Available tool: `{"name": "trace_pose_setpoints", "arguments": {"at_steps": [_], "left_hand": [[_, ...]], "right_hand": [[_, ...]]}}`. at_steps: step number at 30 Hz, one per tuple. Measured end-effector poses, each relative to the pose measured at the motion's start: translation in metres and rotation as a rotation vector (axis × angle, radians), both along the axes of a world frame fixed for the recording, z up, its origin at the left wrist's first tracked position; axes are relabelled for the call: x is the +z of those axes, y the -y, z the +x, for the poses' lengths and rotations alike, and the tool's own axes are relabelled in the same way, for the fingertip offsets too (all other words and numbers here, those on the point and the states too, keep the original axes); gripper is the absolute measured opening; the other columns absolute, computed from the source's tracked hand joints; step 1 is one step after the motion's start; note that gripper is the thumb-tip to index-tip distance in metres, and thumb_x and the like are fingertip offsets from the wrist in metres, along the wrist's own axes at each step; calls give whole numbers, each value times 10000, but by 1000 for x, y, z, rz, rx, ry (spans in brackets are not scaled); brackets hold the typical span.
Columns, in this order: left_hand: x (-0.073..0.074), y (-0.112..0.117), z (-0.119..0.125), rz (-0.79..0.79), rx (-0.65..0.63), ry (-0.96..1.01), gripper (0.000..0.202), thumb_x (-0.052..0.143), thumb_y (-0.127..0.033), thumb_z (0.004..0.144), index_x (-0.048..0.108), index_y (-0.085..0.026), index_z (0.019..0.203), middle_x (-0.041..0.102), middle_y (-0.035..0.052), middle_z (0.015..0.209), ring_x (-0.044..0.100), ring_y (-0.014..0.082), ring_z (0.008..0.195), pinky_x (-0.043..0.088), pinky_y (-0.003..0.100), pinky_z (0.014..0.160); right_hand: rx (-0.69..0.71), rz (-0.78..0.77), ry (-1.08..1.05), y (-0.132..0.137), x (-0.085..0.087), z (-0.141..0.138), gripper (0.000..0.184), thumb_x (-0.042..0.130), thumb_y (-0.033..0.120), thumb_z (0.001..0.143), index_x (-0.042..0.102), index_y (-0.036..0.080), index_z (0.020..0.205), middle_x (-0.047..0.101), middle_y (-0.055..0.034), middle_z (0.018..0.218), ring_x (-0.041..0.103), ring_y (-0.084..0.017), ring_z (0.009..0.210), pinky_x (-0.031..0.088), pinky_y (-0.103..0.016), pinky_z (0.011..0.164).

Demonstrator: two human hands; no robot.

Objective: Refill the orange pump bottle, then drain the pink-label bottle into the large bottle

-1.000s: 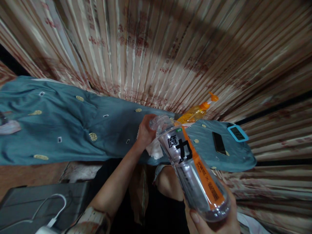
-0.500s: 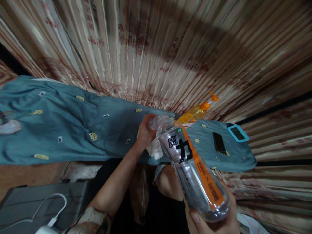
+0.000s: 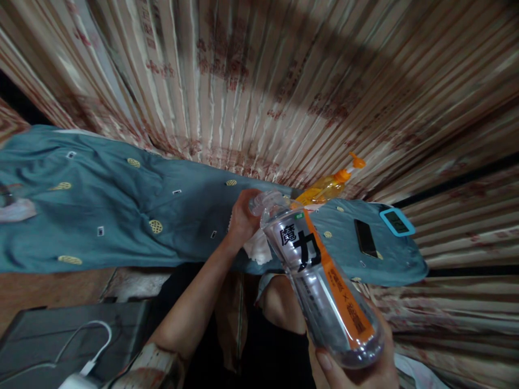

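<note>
A clear plastic bottle [image 3: 308,275] with an orange and black printed label is tilted in front of me, its mouth pointing up and to the left. My right hand [image 3: 360,362] is wrapped round its base, the thumb showing at the lower side. Closed at the bottle's mouth is my left hand [image 3: 244,216]; its fingertips are turned away, so what they grip is hidden. A crumpled white tissue or cloth [image 3: 258,248] shows under and beside the left hand; whether the hand holds it I cannot tell.
Behind the clear bottle, on the blue-green cloth [image 3: 194,200], lies an orange pump bottle [image 3: 322,189]. To the right are a black phone [image 3: 365,237] and a blue-framed digital timer [image 3: 397,222]. Pleated curtains [image 3: 243,97] rise behind. A white cable [image 3: 103,335] crosses a grey surface at lower left.
</note>
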State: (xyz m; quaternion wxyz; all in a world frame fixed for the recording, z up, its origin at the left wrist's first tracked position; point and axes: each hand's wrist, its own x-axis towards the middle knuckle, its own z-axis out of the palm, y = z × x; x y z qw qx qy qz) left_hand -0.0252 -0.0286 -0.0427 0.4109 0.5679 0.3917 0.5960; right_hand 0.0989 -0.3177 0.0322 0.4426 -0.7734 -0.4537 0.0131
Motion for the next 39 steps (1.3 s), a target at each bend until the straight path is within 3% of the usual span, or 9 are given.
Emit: {"name": "trace_pose_setpoints", "arguments": {"at_steps": [11, 18, 26, 30, 34, 39], "left_hand": [[2, 0, -2, 15, -2, -20, 521, 934, -582, 764, 719, -214, 1064, 784, 76, 1054, 763, 269, 1011, 627, 399, 923], [3, 1, -3, 10, -12, -19, 523, 948, -568, 751, 716, -222, 1067, 786, 72, 1071, 760, 264, 1033, 621, 386, 934], [0, -1, -1, 22, 7, 0, 540, 943, -599, 745, 722, -222, 1062, 787, 65, 1062, 760, 254, 998, 616, 378, 920], [-4, -2, 1, 24, 7, 9, 533, 942, -599, 747, 723, -223, 1056, 787, 70, 1052, 767, 265, 999, 625, 389, 899], [-4, -2, 1, 19, 3, 10, 550, 927, -619, 757, 725, -217, 1071, 785, 73, 1045, 763, 265, 984, 623, 396, 888], [-2, -1, -1, 21, 11, -3, 558, 945, -609, 745, 728, -219, 1080, 793, 71, 1065, 769, 266, 999, 625, 390, 896]], "right_hand": [[-74, 0, -73, -9, 12, -19, 979, 768, 851, 793, 536, 166, 1453, 673, -141, 1303, 662, -341, 1168, 465, -441, 1032], [-69, 41, -146, -9, 10, -21, 984, 811, 821, 777, 520, 171, 1456, 647, -157, 1342, 636, -352, 1220, 439, -462, 1089], [-23, -4, -38, -4, 5, -10, 899, 787, 736, 832, 531, 159, 1473, 685, -157, 1316, 692, -353, 1179, 534, -460, 1016], [-50, 21, -117, -6, 7, -16, 963, 801, 811, 788, 527, 172, 1455, 663, -165, 1359, 660, -370, 1241, 478, -488, 1094], [-101, -14, -146, -8, 11, -21, 1040, 784, 885, 746, 522, 176, 1460, 658, -162, 1336, 646, -387, 1225, 442, -492, 1078], [-76, 7, -182, -8, 11, -21, 1019, 811, 846, 751, 518, 185, 1468, 648, -169, 1380, 632, -395, 1275, 426, -509, 1124]]}}
